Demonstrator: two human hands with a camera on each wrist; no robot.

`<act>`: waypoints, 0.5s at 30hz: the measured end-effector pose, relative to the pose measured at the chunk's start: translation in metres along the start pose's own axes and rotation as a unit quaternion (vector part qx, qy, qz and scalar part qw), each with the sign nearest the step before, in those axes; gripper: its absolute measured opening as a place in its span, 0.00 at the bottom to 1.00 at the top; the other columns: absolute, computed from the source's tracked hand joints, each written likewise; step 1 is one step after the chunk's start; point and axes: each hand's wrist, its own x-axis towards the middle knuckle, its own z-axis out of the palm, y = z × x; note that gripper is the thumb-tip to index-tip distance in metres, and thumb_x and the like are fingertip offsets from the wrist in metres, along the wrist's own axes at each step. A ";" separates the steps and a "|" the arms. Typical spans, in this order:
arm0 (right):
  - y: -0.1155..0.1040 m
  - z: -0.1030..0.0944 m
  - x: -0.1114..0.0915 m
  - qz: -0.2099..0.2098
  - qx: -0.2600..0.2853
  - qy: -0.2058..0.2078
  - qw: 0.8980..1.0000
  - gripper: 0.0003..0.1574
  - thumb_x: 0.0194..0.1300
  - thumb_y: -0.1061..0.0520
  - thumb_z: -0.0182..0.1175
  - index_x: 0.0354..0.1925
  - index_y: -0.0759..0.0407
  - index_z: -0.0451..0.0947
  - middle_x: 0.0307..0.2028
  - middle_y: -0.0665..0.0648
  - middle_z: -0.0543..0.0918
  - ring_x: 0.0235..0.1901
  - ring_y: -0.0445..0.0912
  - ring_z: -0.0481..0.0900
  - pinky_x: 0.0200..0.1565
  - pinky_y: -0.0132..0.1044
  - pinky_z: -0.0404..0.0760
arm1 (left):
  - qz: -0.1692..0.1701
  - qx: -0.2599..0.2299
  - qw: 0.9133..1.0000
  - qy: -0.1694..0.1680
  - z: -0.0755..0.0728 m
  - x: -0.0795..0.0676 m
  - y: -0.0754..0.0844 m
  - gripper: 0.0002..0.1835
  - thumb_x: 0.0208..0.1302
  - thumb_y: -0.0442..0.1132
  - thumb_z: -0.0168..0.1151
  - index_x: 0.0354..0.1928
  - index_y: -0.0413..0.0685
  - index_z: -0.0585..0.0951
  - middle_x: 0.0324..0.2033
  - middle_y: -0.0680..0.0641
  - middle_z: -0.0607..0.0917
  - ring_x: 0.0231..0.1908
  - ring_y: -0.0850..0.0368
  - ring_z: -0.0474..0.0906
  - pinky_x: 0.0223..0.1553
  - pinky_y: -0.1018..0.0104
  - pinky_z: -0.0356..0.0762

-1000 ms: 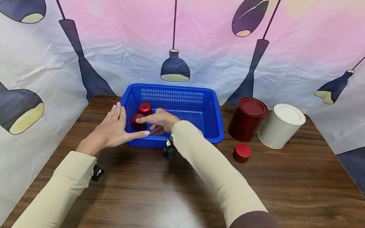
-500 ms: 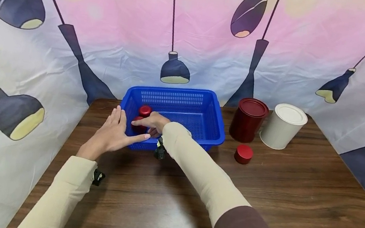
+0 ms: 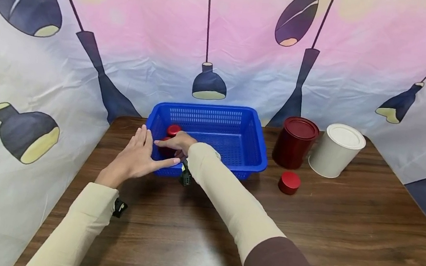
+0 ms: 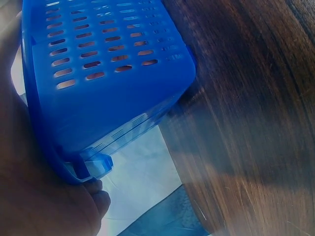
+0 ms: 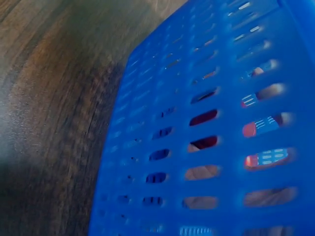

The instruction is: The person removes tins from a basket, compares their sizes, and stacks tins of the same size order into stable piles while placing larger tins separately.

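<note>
A blue plastic basket [image 3: 261, 150] with slotted walls stands at the back of the table. Inside, at its left end, sit two small red round tins: the farther tin [image 3: 174, 129] shows its shiny top, while the nearer tin [image 3: 165, 150] is partly covered by my right hand [image 3: 180, 142]. That hand reaches over the front rim and grips the nearer tin. My left hand [image 3: 133, 160] rests on the basket's front left corner, fingers straight and thumb spread along the front rim. In the right wrist view, bits of red and of the hand show through the slots.
Right of the basket stand a large dark red can [image 3: 295, 144] and a white can [image 3: 336, 151], both lidded. A third small red tin [image 3: 289, 182] sits on the wooden table [image 3: 303, 244] before them. A printed cloth [image 3: 161, 32] hangs close behind the basket.
My right hand has shifted left inside the basket, over the nearer red tin. My left hand stays at the corner. The head view has swung slightly.
</note>
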 end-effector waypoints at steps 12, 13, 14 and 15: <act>0.005 -0.002 0.008 -0.012 0.016 0.021 1.000 0.42 0.62 0.49 0.73 0.65 0.66 0.68 0.51 0.66 0.82 0.46 0.60 0.85 0.47 0.51 0.86 | -0.004 -0.010 1.000 0.004 0.001 -0.001 0.001 0.74 0.55 0.85 0.46 0.76 0.29 0.33 0.76 0.29 0.28 0.76 0.32 0.23 0.73 0.34 0.33; 0.005 -0.003 0.009 -0.012 0.014 0.019 1.000 0.42 0.62 0.49 0.73 0.65 0.66 0.68 0.50 0.66 0.82 0.45 0.60 0.85 0.46 0.51 0.86 | -0.004 -0.010 1.000 0.004 0.001 -0.001 0.001 0.74 0.55 0.85 0.46 0.76 0.29 0.33 0.76 0.29 0.28 0.76 0.32 0.22 0.73 0.34 0.33; 0.004 -0.003 0.009 -0.012 0.013 0.017 1.000 0.42 0.62 0.49 0.73 0.65 0.66 0.67 0.51 0.66 0.82 0.45 0.60 0.85 0.46 0.51 0.87 | -0.005 -0.011 1.000 0.003 0.001 -0.001 0.001 0.74 0.55 0.85 0.46 0.76 0.29 0.32 0.76 0.29 0.28 0.76 0.32 0.22 0.73 0.34 0.33; 0.004 -0.004 0.009 -0.012 0.014 0.014 1.000 0.41 0.62 0.49 0.73 0.65 0.65 0.68 0.51 0.66 0.82 0.45 0.60 0.85 0.45 0.51 0.87 | -0.005 -0.011 1.000 0.003 0.000 -0.001 0.001 0.74 0.55 0.85 0.46 0.76 0.29 0.32 0.76 0.29 0.28 0.75 0.32 0.22 0.73 0.34 0.33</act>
